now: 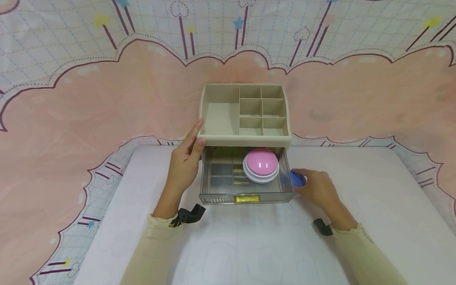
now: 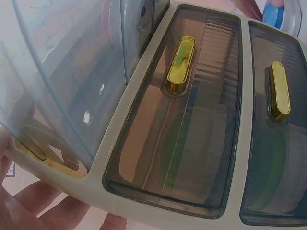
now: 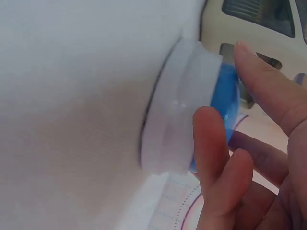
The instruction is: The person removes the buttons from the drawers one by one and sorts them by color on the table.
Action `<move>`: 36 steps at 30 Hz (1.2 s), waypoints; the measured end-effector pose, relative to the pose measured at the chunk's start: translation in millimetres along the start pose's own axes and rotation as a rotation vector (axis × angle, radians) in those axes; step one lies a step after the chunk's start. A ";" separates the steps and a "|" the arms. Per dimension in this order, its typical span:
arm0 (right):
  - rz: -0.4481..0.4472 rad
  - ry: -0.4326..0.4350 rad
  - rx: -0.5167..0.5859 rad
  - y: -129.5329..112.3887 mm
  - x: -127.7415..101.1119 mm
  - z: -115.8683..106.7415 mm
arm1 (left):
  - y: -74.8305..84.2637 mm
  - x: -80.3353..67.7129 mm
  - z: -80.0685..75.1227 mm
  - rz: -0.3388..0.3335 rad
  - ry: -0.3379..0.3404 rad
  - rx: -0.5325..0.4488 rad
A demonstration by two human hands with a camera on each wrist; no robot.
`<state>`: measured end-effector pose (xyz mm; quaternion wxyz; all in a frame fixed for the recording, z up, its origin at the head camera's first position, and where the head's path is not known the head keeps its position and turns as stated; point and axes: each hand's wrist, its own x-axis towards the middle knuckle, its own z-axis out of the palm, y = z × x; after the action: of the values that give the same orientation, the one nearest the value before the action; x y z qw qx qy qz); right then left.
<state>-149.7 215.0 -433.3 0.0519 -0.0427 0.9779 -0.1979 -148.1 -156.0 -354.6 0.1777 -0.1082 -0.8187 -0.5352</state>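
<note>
A cream desk organizer [image 1: 221, 140] has a see-through drawer [image 1: 221, 190] pulled out at its front. Inside the drawer sits a pink domed push button [image 1: 262, 163] with a white base. My left hand [image 1: 184, 166] rests on the organizer's left side, fingers straight, thumb at the front corner. To the right of the drawer, my right hand [image 1: 318, 188] holds a blue domed push button [image 1: 297, 179]. Seen from the right wrist, the fingers [image 3: 211, 139] lie around its blue top, and its white base [image 3: 177, 110] is near the white table.
The organizer's top has one large compartment [image 1: 222, 118] and several small ones [image 1: 251, 107]. Lower dark drawers [image 2: 192, 129] with gold handles [image 2: 280, 91] show in the left wrist view. A patterned pink cloth [image 1: 160, 91] hangs behind the white table [image 1: 242, 237].
</note>
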 end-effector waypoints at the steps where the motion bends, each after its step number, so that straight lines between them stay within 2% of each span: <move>1: 0.001 0.003 0.000 -0.3 -0.7 -1.4 | 0.0 -0.1 0.2 0.000 0.001 -0.005; 5: -0.037 0.042 0.000 -1.3 -3.3 -6.9 | -1.0 -0.3 0.6 0.004 0.005 -0.016; 12: -0.094 0.121 0.064 -11.7 -14.0 -22.6 | -2.7 0.0 0.2 -0.001 0.003 0.001; 19: -0.205 0.335 0.169 -36.3 -33.3 -50.8 | -1.5 -0.1 -0.1 -0.006 -0.002 0.012; 23: -0.230 0.449 0.184 -53.4 -43.7 -66.0 | -0.7 -0.5 -0.5 -0.003 0.005 0.013; 27: -0.297 0.553 0.194 -66.2 -51.9 -80.2 | -1.4 -0.9 -0.3 0.001 0.009 0.007; 30: -0.346 0.584 0.215 -74.3 -56.6 -89.3 | -1.5 -1.1 0.0 0.007 0.010 0.003; 36: -0.423 0.588 0.245 -94.0 -59.7 -97.7 | -1.2 -0.3 0.8 0.009 0.016 -0.012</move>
<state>-96.2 172.3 -301.9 -0.2681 -0.1784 0.8897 -0.3236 -148.4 -155.8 -355.9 0.1861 -0.1086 -0.8137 -0.5400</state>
